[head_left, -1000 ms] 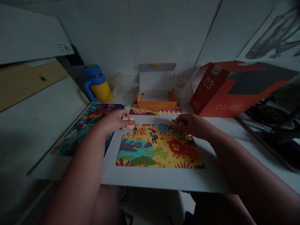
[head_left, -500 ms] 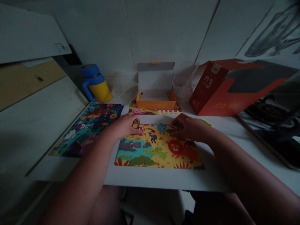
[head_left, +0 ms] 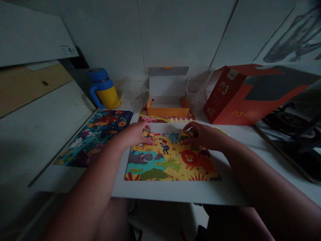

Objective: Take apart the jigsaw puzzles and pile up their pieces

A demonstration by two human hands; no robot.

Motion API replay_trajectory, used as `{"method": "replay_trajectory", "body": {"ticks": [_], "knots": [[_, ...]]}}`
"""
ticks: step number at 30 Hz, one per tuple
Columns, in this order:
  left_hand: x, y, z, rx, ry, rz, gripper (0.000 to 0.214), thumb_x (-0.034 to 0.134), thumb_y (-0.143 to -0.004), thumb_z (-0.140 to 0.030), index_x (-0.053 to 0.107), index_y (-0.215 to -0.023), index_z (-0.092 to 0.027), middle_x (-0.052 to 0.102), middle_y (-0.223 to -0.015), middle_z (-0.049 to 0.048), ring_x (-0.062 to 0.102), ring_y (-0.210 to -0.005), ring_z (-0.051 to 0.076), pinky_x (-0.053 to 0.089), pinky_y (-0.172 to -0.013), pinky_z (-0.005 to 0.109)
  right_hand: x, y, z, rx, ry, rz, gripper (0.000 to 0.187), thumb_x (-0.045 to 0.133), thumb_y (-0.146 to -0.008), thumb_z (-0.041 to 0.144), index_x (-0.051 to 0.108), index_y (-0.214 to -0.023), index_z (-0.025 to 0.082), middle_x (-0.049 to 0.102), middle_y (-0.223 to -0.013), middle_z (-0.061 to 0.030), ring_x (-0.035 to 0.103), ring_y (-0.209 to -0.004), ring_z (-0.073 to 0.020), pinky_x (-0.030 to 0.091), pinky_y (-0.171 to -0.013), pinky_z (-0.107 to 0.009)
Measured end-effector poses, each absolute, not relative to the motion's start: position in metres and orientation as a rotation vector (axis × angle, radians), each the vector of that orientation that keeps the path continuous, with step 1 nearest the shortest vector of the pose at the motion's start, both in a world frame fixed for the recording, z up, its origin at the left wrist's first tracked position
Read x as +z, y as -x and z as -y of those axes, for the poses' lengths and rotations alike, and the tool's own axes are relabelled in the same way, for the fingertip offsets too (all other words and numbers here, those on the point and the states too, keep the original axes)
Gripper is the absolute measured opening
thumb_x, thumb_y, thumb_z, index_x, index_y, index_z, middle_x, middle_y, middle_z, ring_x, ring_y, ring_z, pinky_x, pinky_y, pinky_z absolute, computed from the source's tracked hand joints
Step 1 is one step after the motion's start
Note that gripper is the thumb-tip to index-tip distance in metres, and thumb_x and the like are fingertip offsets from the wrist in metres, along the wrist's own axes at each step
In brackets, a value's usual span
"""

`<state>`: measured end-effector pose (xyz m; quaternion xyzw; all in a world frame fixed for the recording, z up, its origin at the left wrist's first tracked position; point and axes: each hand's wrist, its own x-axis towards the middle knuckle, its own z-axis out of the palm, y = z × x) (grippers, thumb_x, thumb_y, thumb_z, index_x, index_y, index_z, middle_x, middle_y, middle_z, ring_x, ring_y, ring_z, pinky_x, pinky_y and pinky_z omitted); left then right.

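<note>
On the white tabletop in front of me lies a yellow jigsaw puzzle with a hippo, a lion, a crocodile and a small figure, its pieces joined. My left hand is curled round its far left corner, the thumb on top. At the far right corner my right hand grips in the same way, thumb and fingers bent over the edge. Both hands cover parts of the far row, so those pieces are partly hidden.
A dark blue puzzle lies to the left. Behind stands an open orange box on another puzzle, between clear plastic bags. A blue-yellow flask, a large red box and a stove surround the area.
The view has shifted very slightly. Both hands stay at the far corners of the yellow puzzle, with barely any movement.
</note>
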<state>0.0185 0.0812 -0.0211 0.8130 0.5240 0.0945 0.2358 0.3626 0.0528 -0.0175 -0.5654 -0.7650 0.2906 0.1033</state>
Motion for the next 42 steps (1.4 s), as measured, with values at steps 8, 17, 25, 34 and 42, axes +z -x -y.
{"method": "replay_trajectory", "body": {"ticks": [8,17,25,34,42], "knots": [[-0.018,-0.020,-0.080,0.249,-2.237,-1.437,0.060,0.090,-0.067,-0.052,0.068,-0.114,-0.021,0.072,-0.115,0.0091,0.067,-0.104,0.029,0.048,-0.083,0.034,-0.008,-0.359,-0.049,0.817,1.723,2.355,0.034,0.065,-0.088,0.059,0.068,-0.089,0.025,0.067,-0.072,-0.0001,0.056,-0.063,-0.0180,0.037,-0.057,-0.032],[-0.012,-0.024,-0.077,0.290,-2.164,-1.442,0.047,0.080,-0.077,-0.056,0.070,-0.108,-0.021,0.074,-0.106,0.0064,0.068,-0.090,0.024,0.047,-0.074,0.032,-0.005,-0.357,-0.046,0.812,1.746,2.338,0.034,0.064,-0.089,0.060,0.066,-0.086,0.026,0.067,-0.070,0.0001,0.057,-0.061,-0.0172,0.036,-0.056,-0.032],[-0.016,-0.036,-0.073,0.379,-2.134,-1.452,0.036,0.077,-0.079,-0.047,0.068,-0.103,-0.022,0.073,-0.104,0.0074,0.068,-0.092,0.025,0.046,-0.074,0.032,-0.005,-0.353,-0.045,0.824,1.698,2.332,0.036,0.070,-0.085,0.059,0.071,-0.100,0.026,0.070,-0.074,-0.0009,0.058,-0.062,-0.0183,0.038,-0.057,-0.032],[-0.028,-0.043,-0.076,0.449,-2.145,-1.542,0.043,0.082,-0.075,-0.050,0.068,-0.104,-0.022,0.074,-0.114,0.0104,0.068,-0.105,0.030,0.050,-0.081,0.035,-0.007,-0.346,-0.040,0.925,1.514,2.229,0.039,0.062,-0.092,0.063,0.066,-0.100,0.025,0.065,-0.075,0.0000,0.057,-0.065,-0.0180,0.039,-0.058,-0.031],[-0.020,-0.045,-0.076,0.669,-1.775,-1.342,0.045,0.068,-0.093,-0.049,0.066,-0.129,-0.024,0.075,-0.121,0.0088,0.072,-0.100,0.024,0.057,-0.080,0.035,-0.014,-0.334,-0.038,0.914,1.503,2.166,0.039,0.066,-0.089,0.062,0.067,-0.100,0.024,0.063,-0.073,-0.0002,0.053,-0.064,-0.0179,0.037,-0.057,-0.030]]}}
